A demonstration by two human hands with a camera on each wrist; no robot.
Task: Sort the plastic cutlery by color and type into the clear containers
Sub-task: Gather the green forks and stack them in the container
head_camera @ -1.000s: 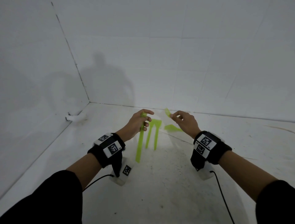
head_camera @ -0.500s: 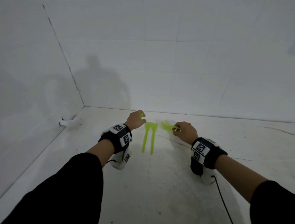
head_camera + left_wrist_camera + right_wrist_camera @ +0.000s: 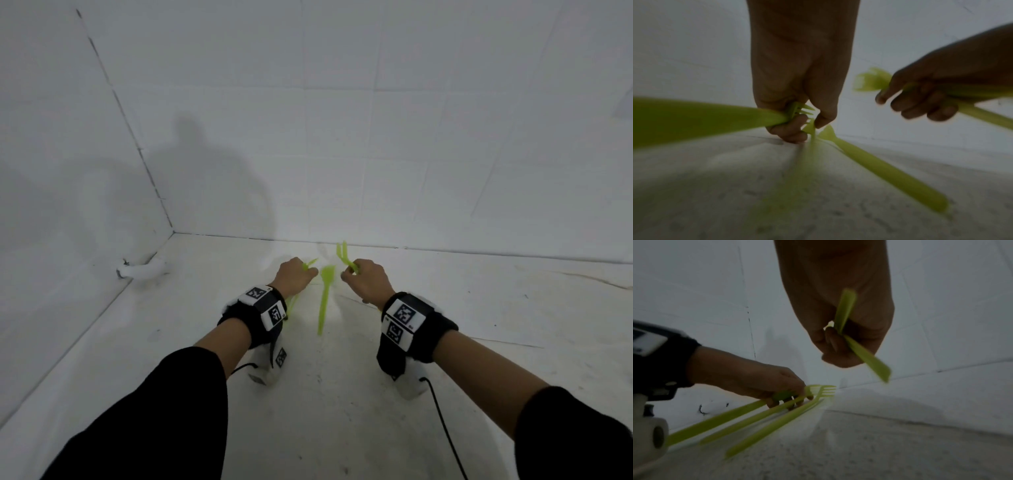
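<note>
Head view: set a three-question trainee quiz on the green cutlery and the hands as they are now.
1. True or false: the right hand is empty.
2. The loose fork on the white surface lies: A) between the two hands, B) outside the left hand, C) outside the right hand.
3. What colour is the cutlery that the left hand grips?

Key: 1 false, it holds forks; 2 A; 3 green.

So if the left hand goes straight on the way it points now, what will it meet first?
Probably the tiled back wall. The left hand, gripping green forks, points forward over bare floor; the lone fork lies to its right. Depth is unclear.
</note>
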